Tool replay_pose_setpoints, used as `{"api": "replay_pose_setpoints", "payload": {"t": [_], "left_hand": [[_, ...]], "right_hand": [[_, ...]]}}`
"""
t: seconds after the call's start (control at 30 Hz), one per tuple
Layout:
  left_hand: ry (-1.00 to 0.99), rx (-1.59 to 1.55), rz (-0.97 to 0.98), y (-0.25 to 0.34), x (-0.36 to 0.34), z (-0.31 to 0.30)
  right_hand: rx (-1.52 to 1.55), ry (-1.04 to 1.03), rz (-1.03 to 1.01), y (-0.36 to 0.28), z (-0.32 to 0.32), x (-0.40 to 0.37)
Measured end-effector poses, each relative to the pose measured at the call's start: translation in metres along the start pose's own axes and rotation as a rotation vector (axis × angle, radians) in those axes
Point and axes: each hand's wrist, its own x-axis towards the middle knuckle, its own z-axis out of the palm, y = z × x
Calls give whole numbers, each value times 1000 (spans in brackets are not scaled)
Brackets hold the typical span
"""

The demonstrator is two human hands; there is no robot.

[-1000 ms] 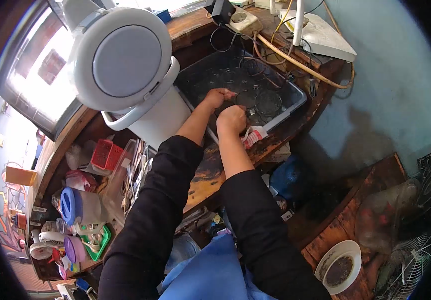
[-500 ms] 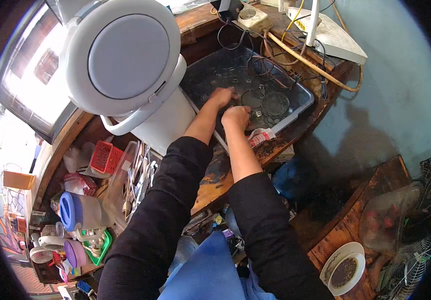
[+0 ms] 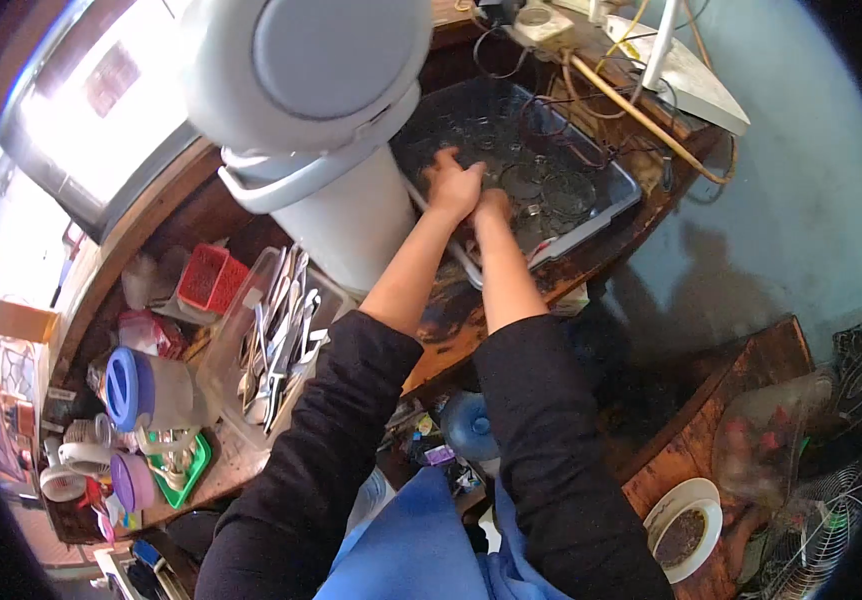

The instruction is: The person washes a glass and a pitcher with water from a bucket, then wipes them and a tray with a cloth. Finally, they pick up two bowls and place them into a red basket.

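Note:
My left hand [image 3: 454, 187] reaches over the near-left side of a dark grey plastic tray [image 3: 591, 228], its fingers apart and nothing visible in them. Close against it is my right hand [image 3: 492, 207], with its fingers mostly hidden, so I cannot see whether it holds anything. Inside the tray are clear glass pieces, among them a round glass dish [image 3: 569, 195]. A scrap of red-and-white wrapping shows at the tray's near edge, partly behind my right wrist.
A tall white container [image 3: 346, 215] with a round grey lid stands left of the tray. Cutlery [image 3: 286, 330] fills a clear bin. Cables and a white router [image 3: 686, 85] lie behind the tray. A white bowl [image 3: 684, 530] of dark contents sits lower right.
My left hand has turned and spread its fingers, and my right hand has come up close beside it. The camera view has shifted, moving the container and tray rightward in the picture.

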Motion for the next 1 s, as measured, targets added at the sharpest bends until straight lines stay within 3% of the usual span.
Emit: {"api": "replay_pose_setpoints", "payload": {"t": [0.03,0.07,0.13,0.2,0.23,0.27,0.33,0.37,0.4,0.43,0.5,0.6,0.67,0.77,0.87,1.0], "left_hand": [[-119,-116,-28,0,2,-2],[-42,-30,30,-2,-2,0],[-30,-24,57,-12,13,8],[-206,597,434,-19,24,9],[-236,610,439,-14,21,8],[-228,670,420,-20,29,19],[-264,720,419,-12,22,16],[-270,720,397,-2,14,8],[-277,717,378,3,6,4],[-268,717,374,2,3,7],[17,465,74,4,-4,18],[136,522,99,6,-7,20],[158,655,115,8,-9,19],[142,797,112,19,-22,11],[178,898,148,17,-24,15],[82,827,211,13,-12,11]], "right_hand": [[135,0,106,-1,-1,4],[244,-23,61,0,-1,4],[17,-155,84,-11,-15,-11],[251,-139,-26,-5,-10,-5],[156,-126,21,-12,-15,-13],[-93,-71,-212,17,-4,31],[-417,108,-287,-3,-22,-8],[-414,147,-391,5,-24,-6],[-444,147,-367,0,-31,-15],[-405,155,-428,-5,-39,-30],[-371,163,-490,-9,-54,-65],[-391,287,-588,-7,-72,-107],[-267,391,-678,3,-84,-128],[8,303,-710,33,-97,-150],[83,256,-660,62,-102,-182],[217,161,-647,74,-102,-223]]}}
